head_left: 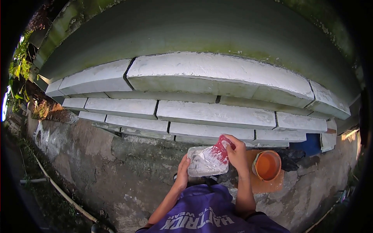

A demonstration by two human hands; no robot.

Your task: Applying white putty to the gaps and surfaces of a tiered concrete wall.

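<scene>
My left hand (pixel 182 171) grips the side of a shallow, clear plastic tub (pixel 208 173), held in front of my waist. White paste (pixel 204 158) is smeared across the inside of the tub. Between the thumb and fingers of my right hand (pixel 237 153) is a red putty spreader (pixel 221 146), its lower part streaked with white. The spreader's lower edge reaches into the right side of the tub. Whether it presses on the tub's floor I cannot tell.
Long pale blocks (pixel 217 113) form stepped rows ahead, with dark gaps between them, below a greenish wall (pixel 202 31). At right, an orange bucket (pixel 268 166) stands on a brown board (pixel 265 187) beside black plastic (pixel 292 158). A pole (pixel 64 193) lies at left.
</scene>
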